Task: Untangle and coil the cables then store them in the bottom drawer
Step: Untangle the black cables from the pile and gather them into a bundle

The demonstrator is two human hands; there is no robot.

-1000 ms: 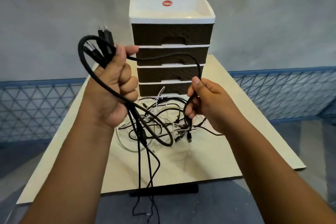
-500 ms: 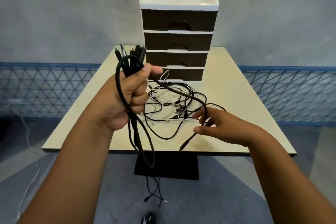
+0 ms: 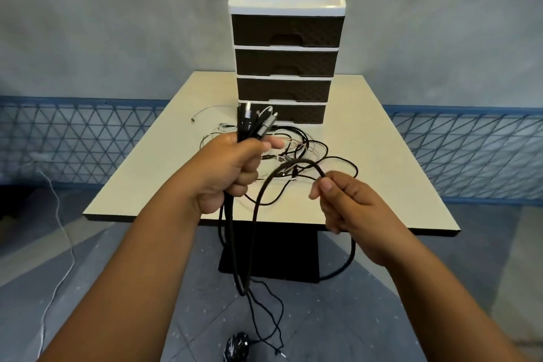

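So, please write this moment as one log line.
left hand: grips cable bundle | right hand: pinches black cable | bottom drawer: closed

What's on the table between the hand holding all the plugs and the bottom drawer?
In the head view, tangled cables lie on the table between the left hand and the bottom drawer.

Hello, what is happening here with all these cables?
A person is sorting cables at a table. The left hand grips a bundle of black cables with the plugs sticking up, and the right hand pinches one thick black cable. A tangle of cables lies in front of the drawer unit, whose bottom drawer is closed.
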